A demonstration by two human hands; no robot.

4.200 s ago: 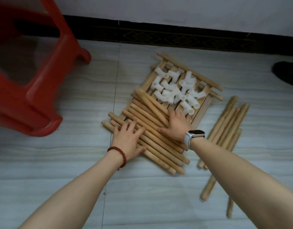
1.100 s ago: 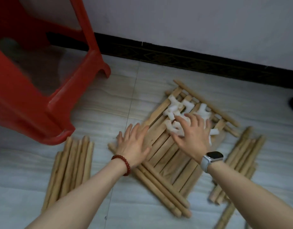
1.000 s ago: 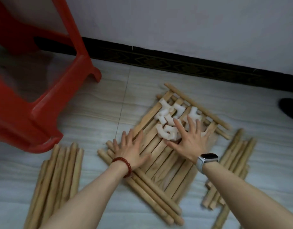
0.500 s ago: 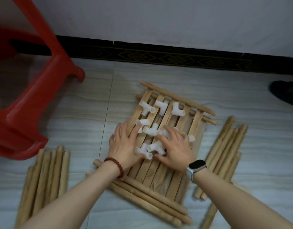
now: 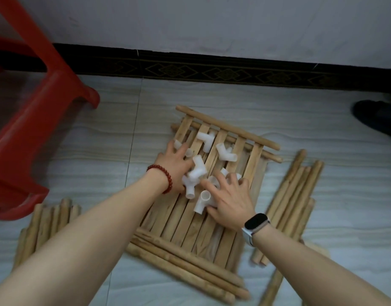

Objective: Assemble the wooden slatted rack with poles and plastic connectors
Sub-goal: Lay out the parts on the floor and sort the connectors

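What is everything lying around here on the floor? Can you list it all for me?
slatted panels: stacked, exact count unclear, light wood, centre of the floor
plastic connectors: several, white, scattered on the top panel, some under the hands
left pole bundle: about half a dozen, light wood, on the floor left of the panels
right pole bundle: several, light wood, on the floor right of the panels
stool: one, red plastic, far left
floor: pale grey tiles
skirting: black patterned band along the wall
dark object: one, black, right edge, too cut off to identify
bead bracelet: one, dark red, left wrist
smartwatch: one, black face, right wrist
left hand: spread over connectors
right hand: spread over connectors
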